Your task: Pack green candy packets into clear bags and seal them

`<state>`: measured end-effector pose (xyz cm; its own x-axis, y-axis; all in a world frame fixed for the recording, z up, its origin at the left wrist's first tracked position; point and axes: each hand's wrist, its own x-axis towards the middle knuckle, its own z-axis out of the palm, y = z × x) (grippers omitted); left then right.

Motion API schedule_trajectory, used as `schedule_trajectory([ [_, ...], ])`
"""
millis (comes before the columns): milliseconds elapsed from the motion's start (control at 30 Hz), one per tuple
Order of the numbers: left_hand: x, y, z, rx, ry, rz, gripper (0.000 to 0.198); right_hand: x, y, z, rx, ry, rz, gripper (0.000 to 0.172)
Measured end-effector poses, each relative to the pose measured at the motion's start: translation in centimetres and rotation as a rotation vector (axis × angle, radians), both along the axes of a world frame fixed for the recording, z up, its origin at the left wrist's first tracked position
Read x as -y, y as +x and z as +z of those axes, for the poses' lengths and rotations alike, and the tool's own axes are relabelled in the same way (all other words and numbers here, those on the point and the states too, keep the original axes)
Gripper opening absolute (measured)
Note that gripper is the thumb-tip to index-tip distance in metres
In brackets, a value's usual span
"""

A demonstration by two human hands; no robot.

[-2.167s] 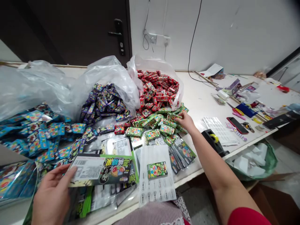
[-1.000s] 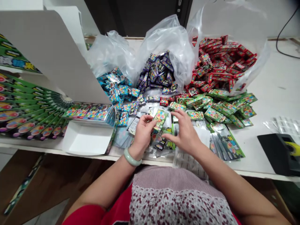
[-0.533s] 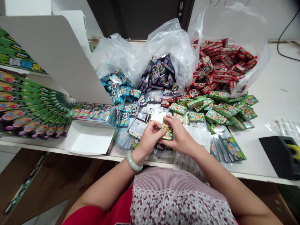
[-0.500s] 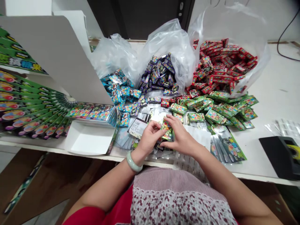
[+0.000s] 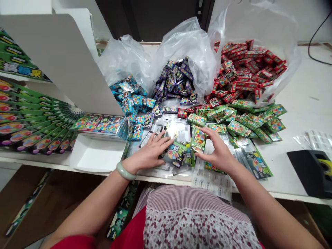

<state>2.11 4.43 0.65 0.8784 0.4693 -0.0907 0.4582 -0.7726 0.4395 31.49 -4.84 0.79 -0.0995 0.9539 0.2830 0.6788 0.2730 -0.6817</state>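
My left hand, with a pale bangle on the wrist, lies with spread fingers on flat printed packets near the table's front edge. To its right, my right hand holds a green candy box between thumb and fingers. Between and behind the hands lies a clear sleeve with a white label. Small loose boxes surround this spot: blue ones, purple ones, red ones and green ones.
An open white carton holds a row of colourful packs at the left, beside fanned green cards. Plastic bags stand behind. A black tape dispenser is at the right, and a sticker sheet overhangs the front edge.
My hands have moved apart. The left has gone left and flattened onto the packets; the right has moved right with the green box, uncovering the labelled sleeve.
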Motion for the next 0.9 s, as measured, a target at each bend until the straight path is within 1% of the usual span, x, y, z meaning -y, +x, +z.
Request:
schedule_trajectory([
  [100, -0.1, 0.2, 0.5, 0.097, 0.089, 0.022, 0.088, 0.4, 0.0, 0.5, 0.085, 0.068, -0.031, 0.073],
  [200, -0.2, 0.4, 1.6, 0.212, 0.158, 0.094, 0.091, 0.4, -0.5, 1.5, 0.197, 0.165, -0.082, 0.067],
  [267, -0.2, 0.5, 2.1, 0.243, 0.170, 0.104, 0.090, 0.1, -0.9, 2.1, 0.258, 0.186, -0.072, 0.064],
  [367, 0.1, 0.5, 2.0, 0.253, 0.183, 0.089, 0.089, -0.3, -1.5, 2.6, 0.339, 0.156, -0.009, 0.061],
  [500, 0.3, 0.4, 1.4, 0.244, 0.224, 0.098, 0.089, -0.4, -1.8, 2.6, 0.427, 0.075, 0.062, 0.057],
  [600, 0.4, 0.3, 1.1, 0.240, 0.230, 0.108, 0.089, -0.3, -1.6, 2.7, 0.454, 0.020, 0.176, 0.057],
  [767, 0.6, 0.0, 0.7, 0.249, 0.174, 0.121, 0.091, -0.2, -0.8, 3.4, 0.439, -0.041, 0.315, 0.060],
  [900, 0.9, -0.1, 0.7, 0.274, 0.094, 0.115, 0.088, -0.5, -0.1, 3.9, 0.420, -0.082, 0.462, 0.060],
])
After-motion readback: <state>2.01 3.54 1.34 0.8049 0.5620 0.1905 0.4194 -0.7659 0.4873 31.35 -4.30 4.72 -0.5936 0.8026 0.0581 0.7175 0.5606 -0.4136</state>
